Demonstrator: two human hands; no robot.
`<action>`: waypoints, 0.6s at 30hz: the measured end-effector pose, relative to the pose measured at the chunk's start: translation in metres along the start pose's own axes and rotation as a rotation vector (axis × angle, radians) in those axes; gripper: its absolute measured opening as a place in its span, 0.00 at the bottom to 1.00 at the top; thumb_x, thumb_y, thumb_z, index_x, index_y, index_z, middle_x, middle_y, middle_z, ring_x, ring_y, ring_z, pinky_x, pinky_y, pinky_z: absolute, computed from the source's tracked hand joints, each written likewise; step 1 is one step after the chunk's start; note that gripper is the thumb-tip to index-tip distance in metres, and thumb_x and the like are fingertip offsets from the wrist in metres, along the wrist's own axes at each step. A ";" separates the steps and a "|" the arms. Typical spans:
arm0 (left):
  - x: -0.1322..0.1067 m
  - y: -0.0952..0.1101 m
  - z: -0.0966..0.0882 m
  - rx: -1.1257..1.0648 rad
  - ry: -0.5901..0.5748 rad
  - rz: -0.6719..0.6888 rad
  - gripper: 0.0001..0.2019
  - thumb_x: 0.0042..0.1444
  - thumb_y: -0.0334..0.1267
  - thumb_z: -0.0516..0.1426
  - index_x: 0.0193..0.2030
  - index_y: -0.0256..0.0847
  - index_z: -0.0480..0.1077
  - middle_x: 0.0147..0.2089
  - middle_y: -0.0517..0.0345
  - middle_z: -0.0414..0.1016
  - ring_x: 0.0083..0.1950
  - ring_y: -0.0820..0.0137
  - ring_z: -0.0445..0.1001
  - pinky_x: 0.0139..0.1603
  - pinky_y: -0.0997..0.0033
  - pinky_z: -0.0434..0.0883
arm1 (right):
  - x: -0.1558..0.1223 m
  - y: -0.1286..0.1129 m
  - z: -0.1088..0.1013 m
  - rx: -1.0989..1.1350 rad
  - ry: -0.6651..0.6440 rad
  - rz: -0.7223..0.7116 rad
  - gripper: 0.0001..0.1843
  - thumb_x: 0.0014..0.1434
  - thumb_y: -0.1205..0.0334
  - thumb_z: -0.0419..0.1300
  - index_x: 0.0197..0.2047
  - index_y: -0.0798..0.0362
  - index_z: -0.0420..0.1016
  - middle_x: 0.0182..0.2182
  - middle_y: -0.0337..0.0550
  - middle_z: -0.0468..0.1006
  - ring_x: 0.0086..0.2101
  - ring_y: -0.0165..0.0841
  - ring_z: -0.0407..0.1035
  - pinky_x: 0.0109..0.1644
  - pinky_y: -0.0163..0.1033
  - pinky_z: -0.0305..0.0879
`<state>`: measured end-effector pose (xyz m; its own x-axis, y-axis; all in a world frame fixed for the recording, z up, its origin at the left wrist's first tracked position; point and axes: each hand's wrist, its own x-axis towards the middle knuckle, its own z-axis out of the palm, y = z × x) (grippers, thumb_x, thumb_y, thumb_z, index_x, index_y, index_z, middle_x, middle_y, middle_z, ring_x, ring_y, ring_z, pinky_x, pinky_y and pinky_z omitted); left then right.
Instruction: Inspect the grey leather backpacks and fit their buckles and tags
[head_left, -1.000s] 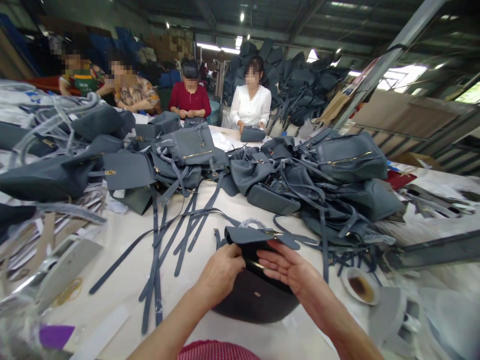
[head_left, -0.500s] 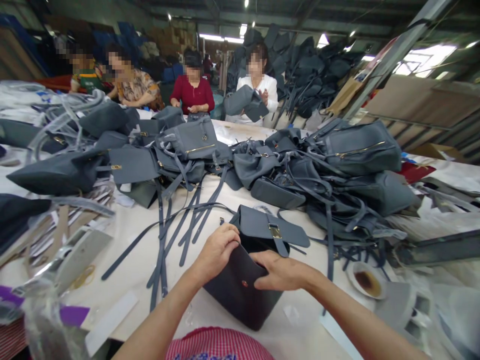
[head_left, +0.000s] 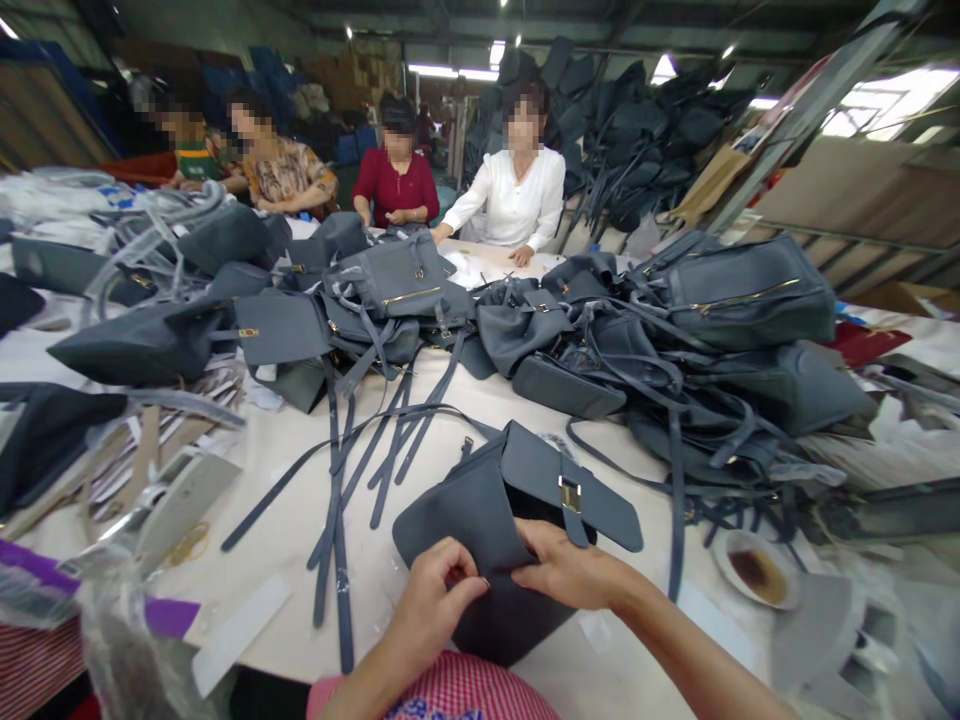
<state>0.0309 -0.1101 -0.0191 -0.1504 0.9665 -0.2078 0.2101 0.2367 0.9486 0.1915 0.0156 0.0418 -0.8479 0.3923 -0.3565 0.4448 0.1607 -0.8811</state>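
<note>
A slate-grey leather bag (head_left: pixel 480 525) lies tilted on the white work table (head_left: pixel 262 490), its buckled flap with a gold clasp (head_left: pixel 570 494) turned to the right. My left hand (head_left: pixel 439 598) pinches the bag's lower edge. My right hand (head_left: pixel 566 566) grips the same edge from the right, fingers across the leather. The bag's dark opening shows under the flap. Loose grey leather straps (head_left: pixel 337 480) lie just left of the bag, apart from my hands.
A large heap of grey bags (head_left: pixel 660 340) covers the table ahead. A saucer with brown liquid (head_left: pixel 757 570) sits to the right. Plastic wrap and cut leather pieces lie at left. Several co-workers sit across the table; stacked bags stand behind them.
The bag has turned in my hands, bringing its flap and clasp up to the right. The co-worker in white has lowered the bag she held and reached forward.
</note>
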 end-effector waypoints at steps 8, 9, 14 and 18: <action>-0.021 0.015 -0.003 0.214 -0.186 0.325 0.09 0.59 0.32 0.50 0.27 0.41 0.63 0.31 0.56 0.69 0.34 0.68 0.68 0.37 0.69 0.64 | -0.001 0.002 0.005 -0.026 0.017 -0.004 0.21 0.45 0.73 0.55 0.44 0.55 0.75 0.40 0.42 0.78 0.42 0.41 0.69 0.50 0.43 0.63; -0.023 0.021 -0.011 0.212 -0.296 0.341 0.11 0.60 0.33 0.51 0.27 0.41 0.65 0.30 0.57 0.70 0.34 0.68 0.69 0.37 0.70 0.65 | -0.002 0.003 0.006 -0.018 0.017 -0.012 0.22 0.45 0.73 0.55 0.45 0.54 0.75 0.41 0.42 0.78 0.43 0.41 0.69 0.51 0.43 0.63; 0.000 0.026 -0.068 0.694 -0.008 0.096 0.12 0.61 0.30 0.48 0.36 0.37 0.73 0.43 0.44 0.75 0.49 0.57 0.72 0.53 0.53 0.64 | -0.012 0.008 0.014 -0.001 -0.008 0.018 0.27 0.45 0.73 0.56 0.51 0.51 0.73 0.44 0.42 0.78 0.44 0.39 0.70 0.49 0.39 0.64; 0.031 0.008 -0.080 0.628 -0.081 0.104 0.38 0.50 0.29 0.59 0.68 0.36 0.51 0.71 0.35 0.49 0.70 0.51 0.50 0.66 0.47 0.51 | -0.012 0.012 0.017 0.089 -0.140 0.071 0.33 0.44 0.70 0.61 0.56 0.50 0.69 0.40 0.40 0.80 0.38 0.35 0.72 0.39 0.33 0.66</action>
<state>-0.0497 -0.0862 0.0011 -0.0306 0.9862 -0.1626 0.7495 0.1303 0.6491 0.2023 -0.0027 0.0299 -0.8501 0.2685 -0.4530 0.4827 0.0535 -0.8742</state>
